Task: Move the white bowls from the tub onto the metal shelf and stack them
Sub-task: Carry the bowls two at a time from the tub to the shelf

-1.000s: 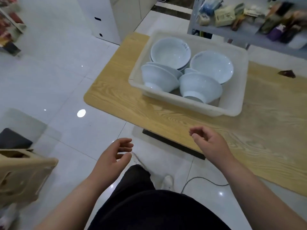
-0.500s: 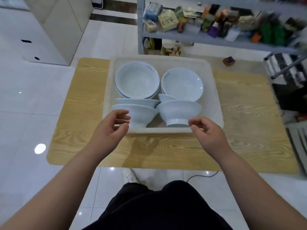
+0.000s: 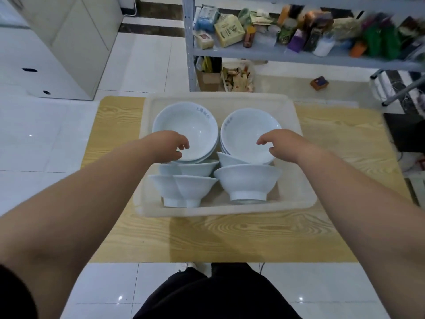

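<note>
A translucent white tub [image 3: 230,211] sits on a wooden table [image 3: 230,240]. It holds several white bowls: an upright stack at back left [image 3: 195,123], an upright stack at back right [image 3: 246,125], and bowls tipped on their sides at front left [image 3: 184,189] and front right [image 3: 248,181]. My left hand [image 3: 167,146] reaches over the near rim of the back left stack, fingers loosely curled, holding nothing. Above the near rim of the back right stack, my right hand [image 3: 284,143] also has loosely curled fingers and holds nothing.
A grey metal shelf [image 3: 264,54] stands behind the table, its board crowded with several packets and bottles. A cardboard box [image 3: 209,79] sits under it. A white cabinet [image 3: 57,54] stands at left, and a small brown block [image 3: 319,82] lies at the table's far right.
The view has closed in on the tub. Both hands have moved forward from the tub's near edge to over the two back stacks of bowls.
</note>
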A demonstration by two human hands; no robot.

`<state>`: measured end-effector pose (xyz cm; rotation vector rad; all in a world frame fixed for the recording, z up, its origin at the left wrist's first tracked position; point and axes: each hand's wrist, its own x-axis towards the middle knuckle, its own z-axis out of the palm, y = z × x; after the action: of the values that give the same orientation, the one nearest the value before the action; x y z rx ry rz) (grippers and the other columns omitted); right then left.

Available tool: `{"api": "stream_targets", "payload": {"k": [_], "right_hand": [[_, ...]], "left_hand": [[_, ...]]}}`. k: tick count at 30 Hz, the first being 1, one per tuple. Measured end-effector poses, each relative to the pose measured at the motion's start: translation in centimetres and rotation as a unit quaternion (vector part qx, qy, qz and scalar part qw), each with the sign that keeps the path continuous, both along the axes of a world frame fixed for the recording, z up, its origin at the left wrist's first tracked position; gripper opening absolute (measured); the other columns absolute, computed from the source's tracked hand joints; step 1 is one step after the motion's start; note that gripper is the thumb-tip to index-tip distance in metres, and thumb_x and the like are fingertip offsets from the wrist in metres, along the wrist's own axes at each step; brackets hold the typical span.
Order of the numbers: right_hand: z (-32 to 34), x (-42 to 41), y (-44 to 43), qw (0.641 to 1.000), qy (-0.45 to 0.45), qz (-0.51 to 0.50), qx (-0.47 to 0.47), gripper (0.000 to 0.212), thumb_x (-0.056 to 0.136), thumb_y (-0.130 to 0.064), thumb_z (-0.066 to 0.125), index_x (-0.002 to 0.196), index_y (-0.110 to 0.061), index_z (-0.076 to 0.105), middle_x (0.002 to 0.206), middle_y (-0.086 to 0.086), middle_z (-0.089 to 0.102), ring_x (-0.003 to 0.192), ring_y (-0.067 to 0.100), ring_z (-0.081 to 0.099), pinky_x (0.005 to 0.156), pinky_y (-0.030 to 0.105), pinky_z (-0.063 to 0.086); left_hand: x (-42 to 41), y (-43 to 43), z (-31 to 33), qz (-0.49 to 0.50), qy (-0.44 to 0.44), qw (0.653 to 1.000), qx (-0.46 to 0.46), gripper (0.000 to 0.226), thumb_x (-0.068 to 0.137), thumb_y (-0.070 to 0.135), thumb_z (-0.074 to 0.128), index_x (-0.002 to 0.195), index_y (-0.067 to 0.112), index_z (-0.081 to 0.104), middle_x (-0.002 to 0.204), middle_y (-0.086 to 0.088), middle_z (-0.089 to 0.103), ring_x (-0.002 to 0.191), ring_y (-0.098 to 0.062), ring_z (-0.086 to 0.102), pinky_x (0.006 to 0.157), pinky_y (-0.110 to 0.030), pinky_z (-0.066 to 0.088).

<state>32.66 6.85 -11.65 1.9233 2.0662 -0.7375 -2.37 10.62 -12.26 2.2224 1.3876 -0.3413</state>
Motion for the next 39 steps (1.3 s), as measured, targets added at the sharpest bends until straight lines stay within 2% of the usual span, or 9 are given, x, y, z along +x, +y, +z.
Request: {"api": "stream_targets", "payload": {"k": [6,10,13,15,22,26,29,34,39], "right_hand": [[-2.7,1.6,1.7,0.979,-0.095,0.147,-0.106,0.052,0.085,-0.019,0.064,0.132,-0.037,0.055,0.137,-0.011,0.053,0.123,0.017,0.052,0.098,0.031,0.044],[-4.0,1.5,1.8,0.964,-0.108,0.225,-0.094,0.018,0.079,-0.022,0.062,0.094,-0.032,0.057,0.099,-0.013,0.056,0.098,0.018,0.059,0.08,0.041,0.054],[-4.4,1.8,1.6,0.965,-0.101,0.231,-0.065,0.018,0.083,-0.018,0.057,0.082,-0.034,0.05,0.088,-0.013,0.051,0.087,0.016,0.058,0.072,0.04,0.055],[-4.7,2.3,1.3,0.967,-0.096,0.232,-0.043,0.011,0.083,-0.017,0.055,0.083,-0.028,0.056,0.087,-0.01,0.055,0.083,0.017,0.06,0.069,0.042,0.056],[-4.0,3.6,0.0,0.974,-0.097,0.199,0.05,0.035,0.087,-0.004,0.049,0.106,-0.028,0.067,0.107,-0.008,0.067,0.101,0.02,0.06,0.08,0.042,0.055],[-3.0,3.2,-1.4,0.976,-0.109,0.172,0.075,0.032,0.082,-0.004,0.048,0.095,-0.025,0.067,0.097,-0.007,0.068,0.091,0.02,0.059,0.076,0.042,0.054],[-1.4,2.0,-2.4,0.983,-0.087,0.13,0.095,0.022,0.084,-0.007,0.047,0.087,-0.023,0.062,0.089,-0.004,0.063,0.087,0.02,0.057,0.071,0.041,0.052],[1.5,0.5,-3.6,0.99,-0.033,0.033,0.134,0.018,0.096,-0.015,0.046,0.095,-0.022,0.062,0.105,0.001,0.065,0.095,0.027,0.058,0.075,0.04,0.05],[4.5,-0.3,-5.5,0.972,-0.009,0.027,0.233,0.019,0.097,-0.011,0.047,0.089,-0.021,0.06,0.086,-0.004,0.056,0.08,0.021,0.05,0.061,0.032,0.033]], "left_hand": [[1.0,2.7,-1.7,-0.074,0.135,0.985,-0.077,0.059,0.083,0.033,0.075,0.137,0.032,0.052,0.134,0.006,0.055,0.119,-0.02,0.053,0.099,-0.031,0.042],[1.0,2.7,-3.1,-0.124,0.172,0.976,-0.058,0.051,0.084,0.022,0.068,0.132,0.031,0.053,0.129,0.005,0.056,0.113,-0.021,0.055,0.094,-0.031,0.046],[0.6,2.6,-3.7,-0.119,0.158,0.979,-0.04,0.042,0.084,0.015,0.061,0.122,0.033,0.058,0.123,0.007,0.056,0.107,-0.021,0.056,0.093,-0.037,0.05],[0.4,2.7,-3.6,-0.123,0.152,0.98,-0.041,0.041,0.086,0.014,0.056,0.121,0.035,0.059,0.12,0.007,0.057,0.106,-0.02,0.056,0.093,-0.036,0.049],[-0.7,2.1,-1.4,-0.148,0.131,0.98,0.012,0.031,0.093,0.016,0.043,0.113,0.031,0.062,0.109,0.008,0.062,0.096,-0.019,0.059,0.08,-0.034,0.051],[-1.7,0.8,-0.8,-0.161,0.121,0.974,0.103,0.024,0.094,0.018,0.047,0.109,0.031,0.06,0.103,0.009,0.062,0.088,-0.019,0.062,0.07,-0.034,0.053],[-2.0,0.1,-0.1,-0.133,0.105,0.975,0.146,0.034,0.09,0.009,0.048,0.114,0.031,0.057,0.101,0.01,0.062,0.084,-0.02,0.062,0.061,-0.031,0.048],[-2.4,-1.0,1.5,-0.127,0.072,0.962,0.231,0.041,0.083,0.001,0.049,0.115,0.025,0.06,0.098,0.003,0.066,0.082,-0.027,0.063,0.061,-0.032,0.048],[-4.1,-3.2,4.3,-0.088,-0.001,0.937,0.339,0.034,0.082,0.0,0.054,0.108,0.019,0.065,0.09,-0.002,0.07,0.074,-0.034,0.063,0.055,-0.034,0.047]]}}
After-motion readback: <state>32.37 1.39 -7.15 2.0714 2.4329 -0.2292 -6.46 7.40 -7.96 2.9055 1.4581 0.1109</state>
